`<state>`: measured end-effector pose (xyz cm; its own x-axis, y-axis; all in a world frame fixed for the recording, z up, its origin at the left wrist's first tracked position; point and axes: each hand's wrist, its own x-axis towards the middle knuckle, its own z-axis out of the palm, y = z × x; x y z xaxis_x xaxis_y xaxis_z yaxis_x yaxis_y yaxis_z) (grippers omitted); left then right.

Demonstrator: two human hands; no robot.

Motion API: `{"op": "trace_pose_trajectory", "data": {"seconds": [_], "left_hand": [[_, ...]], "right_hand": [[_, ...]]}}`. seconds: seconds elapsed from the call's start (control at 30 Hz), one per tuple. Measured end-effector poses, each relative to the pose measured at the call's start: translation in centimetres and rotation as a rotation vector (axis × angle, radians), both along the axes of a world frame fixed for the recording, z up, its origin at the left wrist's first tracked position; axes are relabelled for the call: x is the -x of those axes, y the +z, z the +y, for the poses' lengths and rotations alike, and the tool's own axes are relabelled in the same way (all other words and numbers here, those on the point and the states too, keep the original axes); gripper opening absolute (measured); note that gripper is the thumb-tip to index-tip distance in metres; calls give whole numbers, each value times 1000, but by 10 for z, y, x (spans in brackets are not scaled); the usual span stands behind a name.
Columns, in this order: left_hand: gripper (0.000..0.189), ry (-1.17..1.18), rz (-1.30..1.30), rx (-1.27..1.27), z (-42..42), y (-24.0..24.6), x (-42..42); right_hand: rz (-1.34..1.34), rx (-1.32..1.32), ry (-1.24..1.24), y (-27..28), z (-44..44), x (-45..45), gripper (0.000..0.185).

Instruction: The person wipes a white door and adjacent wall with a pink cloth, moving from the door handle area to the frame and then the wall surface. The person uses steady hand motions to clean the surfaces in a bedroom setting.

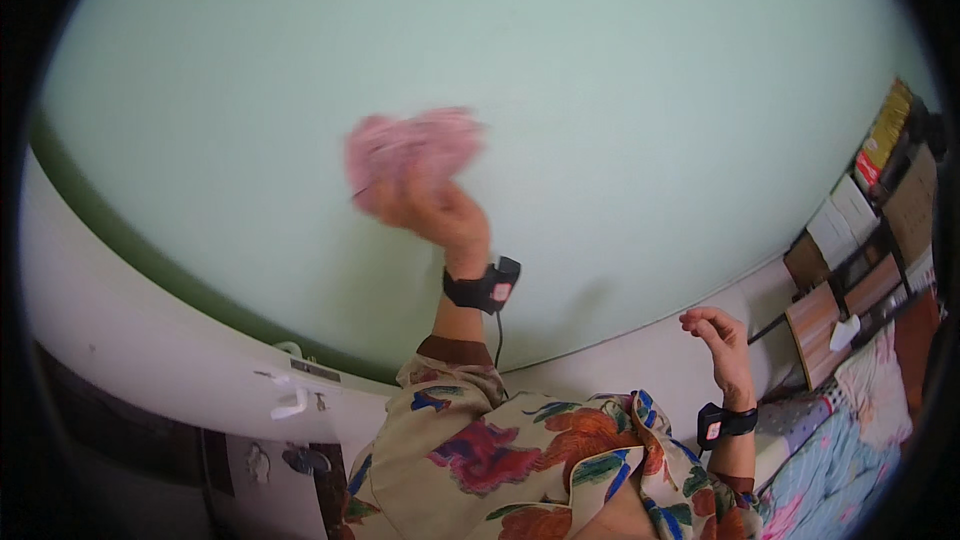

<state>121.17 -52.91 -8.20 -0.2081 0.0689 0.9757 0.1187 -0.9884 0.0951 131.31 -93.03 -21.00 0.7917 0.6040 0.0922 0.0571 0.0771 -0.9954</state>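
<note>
My left hand [420, 206] is raised at the middle of the view, its fingers closed around a crumpled pink cloth [416, 146]. Both are blurred. The cloth is against or just in front of the pale green wall [585, 127]; actual contact cannot be told. Lower at the right, my right hand [718, 337] hangs in the air with loosely curled fingers and holds nothing. Each wrist wears a black strap with a small device.
A white door with a handle [291, 403] and a key stands at the lower left. On the right is a shelf unit [814, 330] with boxes, near a bed with a blue flowered cover [817, 465]. Shoes [306, 459] lie on the floor at the lower left.
</note>
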Motion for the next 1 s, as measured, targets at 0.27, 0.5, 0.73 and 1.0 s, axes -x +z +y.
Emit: {"op": "trace_pose_trajectory", "data": {"seconds": [0.27, 0.5, 0.73, 1.0], "left_hand": [[15, -216, 276, 19, -80, -35, -81], [32, 342, -289, 276, 27, -70, 37], [46, 493, -72, 356, 21, -90, 2], [20, 116, 637, -82, -45, -147, -37]], "right_hand": [[-135, 6, 438, 10, 19, -83, 21], [-136, 96, 492, -20, 28, -126, 19], [-71, 130, 578, -34, 52, -130, 17], [-215, 168, 640, -20, 39, -137, 19]]}}
